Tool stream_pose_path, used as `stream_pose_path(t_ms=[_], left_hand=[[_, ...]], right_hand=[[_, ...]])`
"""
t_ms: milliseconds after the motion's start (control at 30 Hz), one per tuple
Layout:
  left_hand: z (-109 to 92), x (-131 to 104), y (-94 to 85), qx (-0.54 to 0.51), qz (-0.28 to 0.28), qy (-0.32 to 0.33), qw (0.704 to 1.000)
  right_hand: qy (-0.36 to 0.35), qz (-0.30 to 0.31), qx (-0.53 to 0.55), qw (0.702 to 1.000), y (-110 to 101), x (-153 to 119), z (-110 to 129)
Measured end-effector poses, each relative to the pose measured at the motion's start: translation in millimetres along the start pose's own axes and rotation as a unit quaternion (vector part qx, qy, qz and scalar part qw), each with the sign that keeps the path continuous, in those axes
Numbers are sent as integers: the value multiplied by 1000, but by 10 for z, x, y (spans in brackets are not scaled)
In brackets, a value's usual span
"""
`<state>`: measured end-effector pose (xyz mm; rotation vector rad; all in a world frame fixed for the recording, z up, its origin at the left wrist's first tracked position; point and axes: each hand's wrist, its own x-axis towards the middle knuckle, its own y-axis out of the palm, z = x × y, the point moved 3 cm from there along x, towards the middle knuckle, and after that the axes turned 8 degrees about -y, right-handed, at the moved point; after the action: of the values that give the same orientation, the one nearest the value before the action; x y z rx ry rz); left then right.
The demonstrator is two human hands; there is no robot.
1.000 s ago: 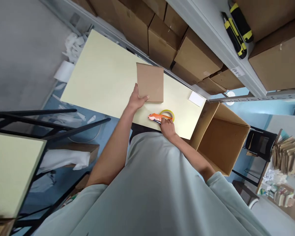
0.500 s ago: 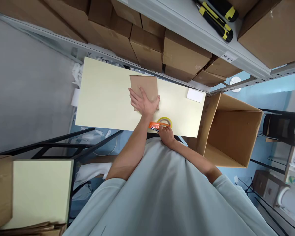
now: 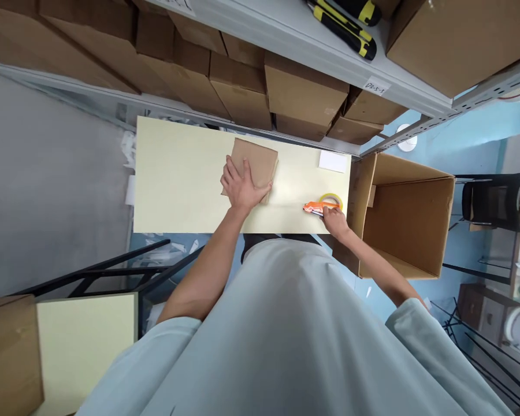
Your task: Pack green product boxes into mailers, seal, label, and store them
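Note:
My left hand (image 3: 242, 189) lies with fingers spread on a small brown cardboard piece (image 3: 259, 162), which is flat and looks like a folded carton. It rests on the cream tabletop (image 3: 177, 179), turned slightly askew. Toward the table's right end, my right hand (image 3: 334, 222) is closed around an orange tape dispenser (image 3: 315, 207). A roll of yellow tape (image 3: 333, 197) sits on the dispenser. The fingers hide part of its handle.
A white paper slip (image 3: 333, 161) lies at the table's back right. Beyond the right edge stands an open cardboard box (image 3: 409, 231). Shelves with several cartons (image 3: 307, 86) run along the back, and utility knives (image 3: 344, 29) lie on the upper shelf.
My right hand has carried the tape dispenser rightward, away from the cardboard piece. My left hand still presses on the cardboard, which has turned a little clockwise.

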<state>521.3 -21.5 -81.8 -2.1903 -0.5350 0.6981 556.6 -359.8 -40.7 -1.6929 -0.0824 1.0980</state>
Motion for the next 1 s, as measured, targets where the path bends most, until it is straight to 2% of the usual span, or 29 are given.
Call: stream_pose_path(t_ms=[67, 167, 300, 367, 433, 500, 533, 600, 667, 733, 833, 1000], left_hand=[[63, -41, -71, 31, 38, 39, 998], [199, -32, -216, 85, 100, 106, 986], [449, 64, -412, 147, 187, 179, 955], [548, 82, -462, 160, 218, 184, 945], [566, 49, -436, 150, 234, 162, 947], [474, -30, -322, 110, 210, 118, 964], [391, -81, -239, 81, 180, 88, 976], [188, -195, -52, 15, 83, 25, 996], [-4, -311, 138, -28, 7, -36, 999], [-144, -395, 275, -47, -36, -65, 996], [-206, -441, 332, -71, -49, -59, 995], [-133, -428, 271, -89, -15, -19, 996]], right_hand=[[-35, -12, -1, 999, -129, 239, 10], [-80, -19, 1, 997, -211, 500, 174], [-142, -17, -8, 990, -100, 612, 619], [-169, -14, -13, 985, -7, 618, 880], [-194, -13, -20, 981, 77, 611, 1118], [-206, -13, -30, 978, 144, 595, 1293], [-207, -12, -34, 978, 170, 584, 1349], [-198, -10, -36, 979, 210, 554, 1398], [-189, -8, -36, 981, 234, 513, 1387], [-183, -6, -36, 982, 245, 465, 1353], [-182, -9, -40, 983, 251, 394, 1329], [-201, 0, -9, 980, 300, 271, 1335]])
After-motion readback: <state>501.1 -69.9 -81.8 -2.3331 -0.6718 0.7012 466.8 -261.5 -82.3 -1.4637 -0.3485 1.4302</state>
